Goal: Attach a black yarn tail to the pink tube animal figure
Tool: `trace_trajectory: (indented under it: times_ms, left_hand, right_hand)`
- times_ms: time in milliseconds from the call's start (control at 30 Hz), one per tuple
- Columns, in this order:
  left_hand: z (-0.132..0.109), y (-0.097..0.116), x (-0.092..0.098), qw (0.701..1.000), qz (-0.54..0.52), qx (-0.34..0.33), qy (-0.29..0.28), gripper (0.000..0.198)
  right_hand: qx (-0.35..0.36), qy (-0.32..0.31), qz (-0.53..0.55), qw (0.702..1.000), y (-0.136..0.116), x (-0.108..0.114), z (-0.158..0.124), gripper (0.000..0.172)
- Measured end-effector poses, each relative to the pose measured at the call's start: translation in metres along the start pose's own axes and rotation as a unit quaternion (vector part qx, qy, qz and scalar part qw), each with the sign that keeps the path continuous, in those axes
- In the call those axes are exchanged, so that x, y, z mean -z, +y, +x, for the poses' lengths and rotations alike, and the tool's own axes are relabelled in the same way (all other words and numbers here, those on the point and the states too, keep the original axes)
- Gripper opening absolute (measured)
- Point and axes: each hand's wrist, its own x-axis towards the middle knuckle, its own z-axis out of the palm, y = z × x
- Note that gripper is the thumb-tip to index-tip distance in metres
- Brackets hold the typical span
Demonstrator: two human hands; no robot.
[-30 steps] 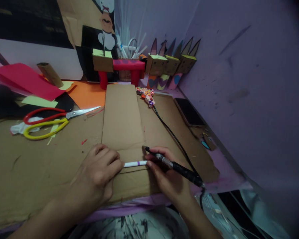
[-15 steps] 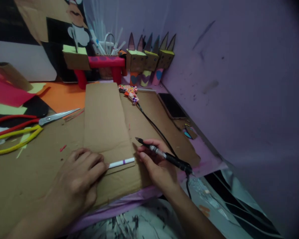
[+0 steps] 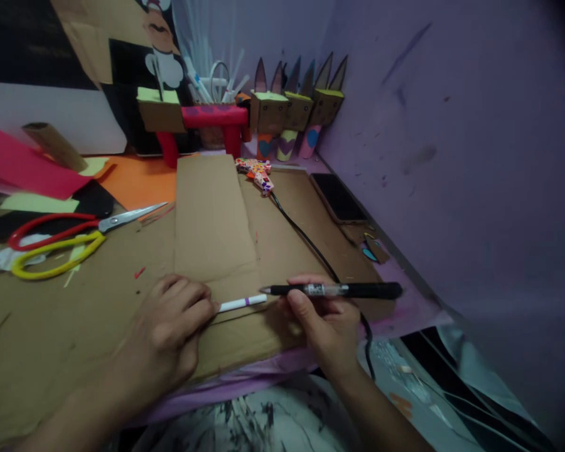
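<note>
My left hand (image 3: 176, 320) is closed on one end of a thin white stick with a purple band (image 3: 242, 303), which lies across the near end of a cardboard strip (image 3: 214, 220). Its other end sticks out to the right. Between the thumb and fingers of my right hand (image 3: 327, 320) is a black pen (image 3: 329, 290), held almost level. The pen's tip points left, just above the stick's free end; I cannot tell whether it touches. Under the strip lies a larger cardboard sheet (image 3: 245, 345).
Red-and-yellow-handled scissors (image 3: 101, 229) lie at left by coloured paper (image 3: 141, 182). A patterned glue gun (image 3: 258, 174) trails a black cord (image 3: 306, 235) past my right hand. A phone (image 3: 338, 198) rests near the wall. Cardboard figures (image 3: 268, 113) stand at the back.
My right hand has turned the pen from slanting to nearly level, bringing its tip down toward the stick's free end. My left hand keeps its hold. The whole view has shifted slightly.
</note>
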Motion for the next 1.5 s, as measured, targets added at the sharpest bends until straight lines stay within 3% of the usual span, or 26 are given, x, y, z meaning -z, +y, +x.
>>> trace_trajectory:
  times_ms: [233, 433, 600, 1500]
  left_hand:
    - [-0.002, 0.004, -0.002, 0.999, -0.015, 0.037, 0.011, 0.028]
    - [-0.002, 0.005, -0.002, 0.999, -0.016, 0.048, 0.01, 0.027]
    - [0.0, 0.007, 0.0, 0.999, -0.013, 0.046, 0.019, 0.024]
    - [0.002, 0.01, 0.003, 0.998, 0.013, 0.056, 0.009, 0.024]
  right_hand:
    - [0.116, -0.058, -0.112, 0.985, -0.006, -0.014, -0.023, 0.009]
    - [0.124, -0.076, -0.19, 0.971, -0.007, -0.023, -0.024, 0.003]
    - [0.185, -0.102, -0.243, 0.947, -0.005, -0.024, -0.02, 0.002]
    - [0.264, -0.087, -0.275, 0.92, -0.004, -0.026, -0.023, 0.006]
